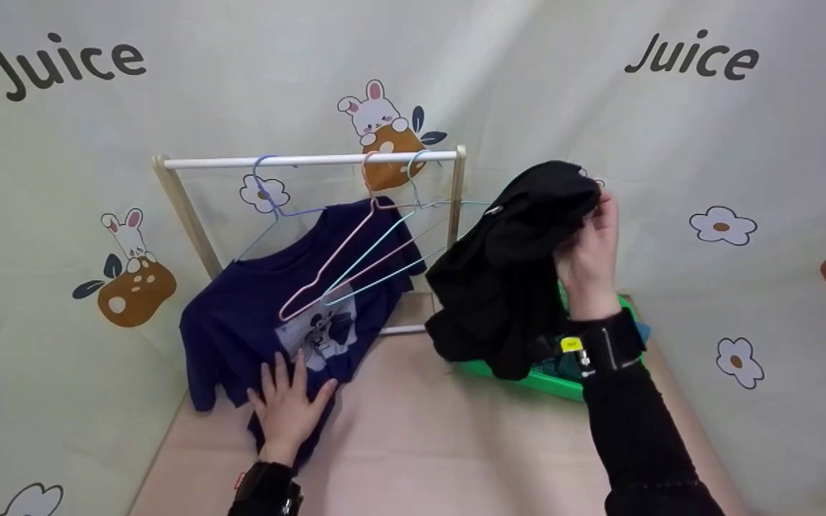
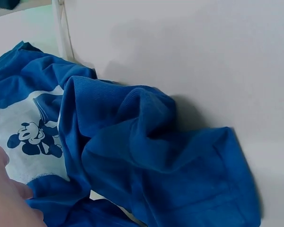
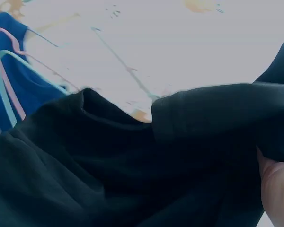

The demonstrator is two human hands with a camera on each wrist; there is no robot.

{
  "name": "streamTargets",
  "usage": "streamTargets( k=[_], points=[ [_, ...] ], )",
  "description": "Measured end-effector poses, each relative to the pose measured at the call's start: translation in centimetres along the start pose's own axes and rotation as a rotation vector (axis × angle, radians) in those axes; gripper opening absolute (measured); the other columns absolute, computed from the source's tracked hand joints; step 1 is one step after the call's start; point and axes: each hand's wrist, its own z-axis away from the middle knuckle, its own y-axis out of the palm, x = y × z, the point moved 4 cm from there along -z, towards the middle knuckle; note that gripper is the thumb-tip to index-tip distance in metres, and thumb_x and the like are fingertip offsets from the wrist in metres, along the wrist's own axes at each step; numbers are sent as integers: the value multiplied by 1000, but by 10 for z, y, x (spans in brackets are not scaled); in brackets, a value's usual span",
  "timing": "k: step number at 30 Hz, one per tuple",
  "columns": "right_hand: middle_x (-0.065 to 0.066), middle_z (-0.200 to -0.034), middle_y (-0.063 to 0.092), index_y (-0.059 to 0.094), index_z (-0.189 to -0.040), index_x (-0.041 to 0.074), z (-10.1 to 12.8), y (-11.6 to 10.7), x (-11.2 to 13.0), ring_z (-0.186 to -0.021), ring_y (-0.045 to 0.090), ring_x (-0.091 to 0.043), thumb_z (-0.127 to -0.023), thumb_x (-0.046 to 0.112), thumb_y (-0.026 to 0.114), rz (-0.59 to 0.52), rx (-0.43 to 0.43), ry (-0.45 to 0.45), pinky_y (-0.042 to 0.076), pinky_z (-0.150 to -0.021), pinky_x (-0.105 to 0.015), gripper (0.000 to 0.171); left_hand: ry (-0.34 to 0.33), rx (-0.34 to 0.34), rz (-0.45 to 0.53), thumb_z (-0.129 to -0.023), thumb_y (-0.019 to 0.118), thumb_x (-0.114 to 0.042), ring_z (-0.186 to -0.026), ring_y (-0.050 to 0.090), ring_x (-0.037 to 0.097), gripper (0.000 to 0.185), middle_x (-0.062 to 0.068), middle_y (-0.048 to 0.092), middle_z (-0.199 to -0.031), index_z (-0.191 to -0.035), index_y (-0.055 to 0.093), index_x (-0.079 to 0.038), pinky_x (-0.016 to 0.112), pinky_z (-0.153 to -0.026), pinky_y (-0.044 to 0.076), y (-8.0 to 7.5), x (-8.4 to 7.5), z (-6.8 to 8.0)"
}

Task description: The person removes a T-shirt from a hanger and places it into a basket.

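Right hand [image 1: 591,251] was up in the air on the right side, fingers curled round a bunched-up black garment [image 1: 506,272], which hung down over the green basket [image 1: 528,378] w/ its lower part just reaching the rim. Left hand [image 1: 287,408] lay flat, fingers spread wide, pressing on the navy t-shirt [image 1: 255,315] at the near-left of the table [image 1: 420,444]. That shirt had a cartoon mouse print [image 2: 35,137] & hung off a blue hanger [image 1: 269,208] on the white rail [image 1: 312,160] at the far side, its hem crumpled on the tabletop. Pink hanger [image 1: 341,258] & a teal hanger [image 1: 384,251] hung empty on the rail too, btw the two garments. Backdrop was a curtain [image 1: 743,143] w/ bunnies & "Juice" on it.
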Motion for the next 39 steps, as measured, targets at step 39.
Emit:
streamTargets(
  k=[39],
  points=[
    [-22, -148, 44, 57, -127, -5, 67, -214, -53, -137, 40, -36, -98, 8, 61, 1482, 206, 465, 27, -113, -44, 32, 64, -190, 43, -91, 62, -54, -145, 10, 48, 86, 26, 15, -160, -155, 29, -8, 73, -107, 6, -29, 1, -5]
  ],
)
